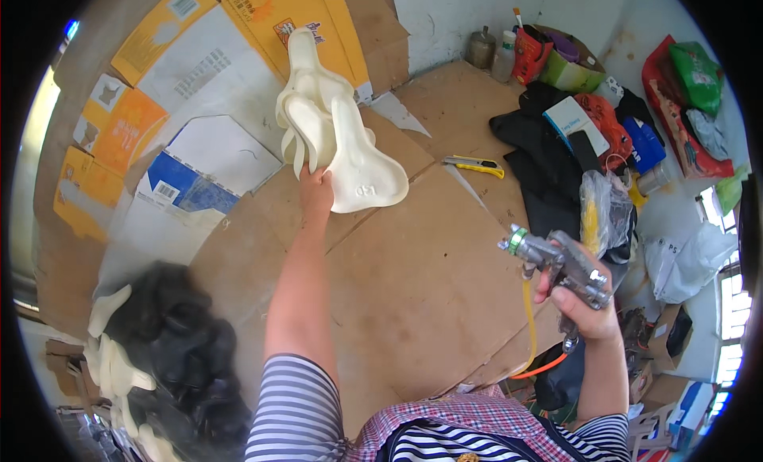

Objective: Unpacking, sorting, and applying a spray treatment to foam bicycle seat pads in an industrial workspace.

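My left hand [315,190] reaches forward and grips a fanned bunch of cream-coloured shoe-sole-shaped pieces [326,128], held up above the cardboard-covered surface [413,263]. My right hand [584,307] is closed around the handle of a metal spray gun [560,263], its green-ringed nozzle pointing left toward the cardboard. An orange hose [531,335] hangs down from the gun.
A yellow utility knife [475,166] lies on the cardboard beyond the gun. Flattened cartons [199,73] lean at the back left. A pile of black and cream pieces [159,359] sits at my lower left. Dark cloth, bags, boxes and bottles [588,128] crowd the right side.
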